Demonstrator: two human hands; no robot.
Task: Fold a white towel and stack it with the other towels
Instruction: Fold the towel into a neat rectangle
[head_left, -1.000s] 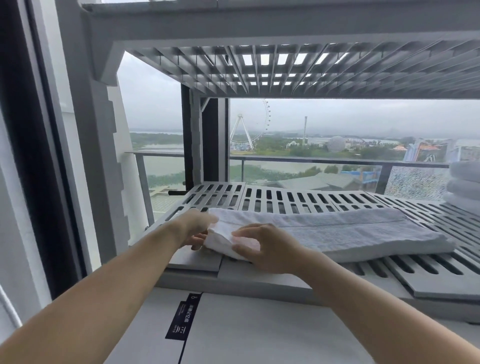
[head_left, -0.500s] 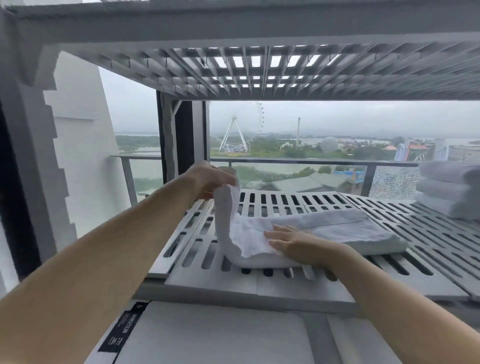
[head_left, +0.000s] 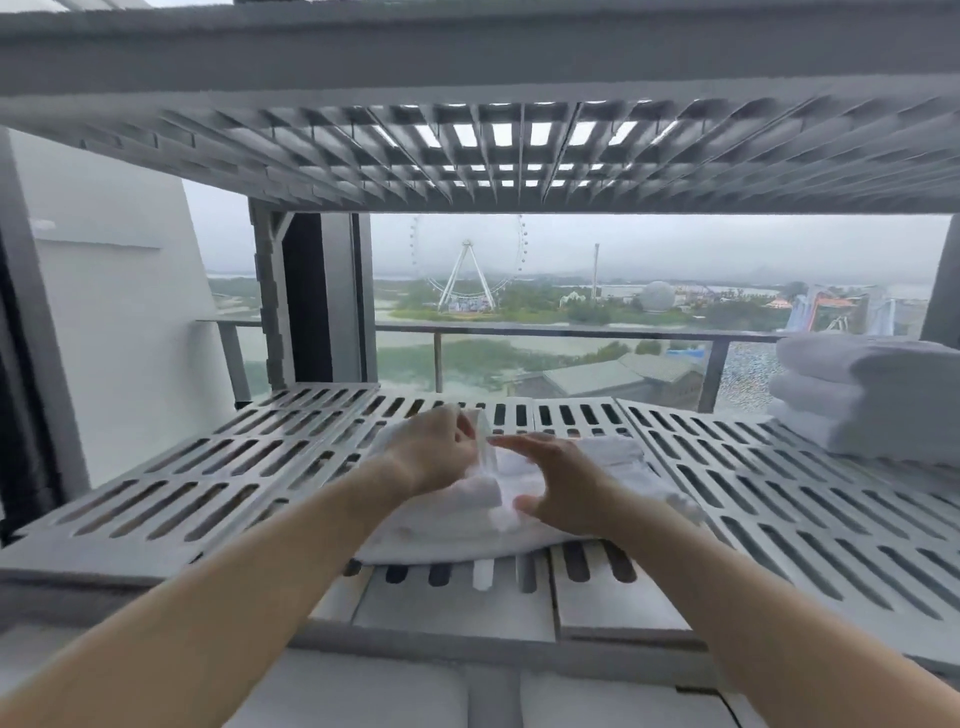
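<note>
The fingers of the left hand are curled round a raised flap of the white towel. They pinch its edge so that the cloth stands up between the two hands. The fingers of the right hand are stretched out straight with the thumb spread, gripping nothing. That palm lies low over the folded layers, though the blur stops me saying whether it presses on them or hovers just above.

I take the stack of folded towels as my mark. The flap stands just on the stack side of the left fingertips and just beside the right ones. The left hand has hold of it, then, and the right hand is the one nearer the stack.

The towel lies on the same slatted shelf as the stack, well apart from it and closer to the person's edge. Its long axis runs across the shelf, with one short end pointing toward the stack and the thicker, doubled end pointing away.

I judge that the coming move turns on that line. The flap would go over toward the stack and come down under the flat right palm. The finished bundle would then travel the same way, along its own length, to land on the pile (three folded layers show there, as far as I can count). An upper shelf hangs over both towel and stack.
</note>
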